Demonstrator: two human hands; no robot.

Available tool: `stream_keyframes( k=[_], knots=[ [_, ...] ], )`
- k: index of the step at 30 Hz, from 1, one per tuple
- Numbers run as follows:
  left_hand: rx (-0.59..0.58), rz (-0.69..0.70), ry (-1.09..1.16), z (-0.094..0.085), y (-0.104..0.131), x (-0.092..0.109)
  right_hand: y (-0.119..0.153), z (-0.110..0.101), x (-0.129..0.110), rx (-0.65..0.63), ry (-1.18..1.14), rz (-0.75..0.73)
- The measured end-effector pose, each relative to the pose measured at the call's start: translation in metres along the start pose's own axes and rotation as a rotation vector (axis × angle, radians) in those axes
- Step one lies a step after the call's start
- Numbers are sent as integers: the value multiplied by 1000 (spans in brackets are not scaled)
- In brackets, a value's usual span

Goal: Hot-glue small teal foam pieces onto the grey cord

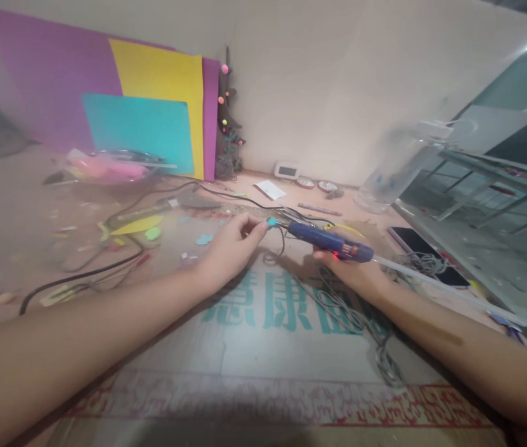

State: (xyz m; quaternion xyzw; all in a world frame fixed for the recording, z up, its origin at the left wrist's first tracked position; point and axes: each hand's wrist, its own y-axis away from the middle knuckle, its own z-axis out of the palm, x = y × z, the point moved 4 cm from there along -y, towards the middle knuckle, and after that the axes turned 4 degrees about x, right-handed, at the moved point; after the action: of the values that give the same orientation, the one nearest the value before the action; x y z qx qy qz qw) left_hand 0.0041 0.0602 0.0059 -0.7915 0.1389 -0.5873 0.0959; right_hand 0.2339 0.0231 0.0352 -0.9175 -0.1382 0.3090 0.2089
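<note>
Between the fingertips of my left hand [238, 245] is a small teal piece [271, 221]. My right hand [349, 270] is wrapped round a blue glue gun [331, 240], whose nozzle points left and meets or nearly meets the teal piece; the exact contact is too small to tell. A clear glue stick [431, 282] runs out of the gun's back end, and a red light glows by its handle. Both hands are above a printed sheet [263, 354] with teal characters and a red border.
Purple, yellow and teal sheets [142, 127] lean at the back left, beside a decorated branch [225, 124]. A black cable [86, 270] crosses the left side among scraps. At right are a clear bottle [391, 174], a phone [424, 251] and looped grey cord [387, 360].
</note>
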Motion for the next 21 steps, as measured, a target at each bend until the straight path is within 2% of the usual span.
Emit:
stream_keyframes(
  k=[6,13,21],
  knots=[
    [3,-34,-20,-2,-1,2,1,3,-2,-39,-53,-18],
    [7,-41,-4,-1,-1,2,-1,4,-4,-45,9,-23],
    [7,-48,34,0,-1,3,1,6,-2,-54,6,52]
  ],
)
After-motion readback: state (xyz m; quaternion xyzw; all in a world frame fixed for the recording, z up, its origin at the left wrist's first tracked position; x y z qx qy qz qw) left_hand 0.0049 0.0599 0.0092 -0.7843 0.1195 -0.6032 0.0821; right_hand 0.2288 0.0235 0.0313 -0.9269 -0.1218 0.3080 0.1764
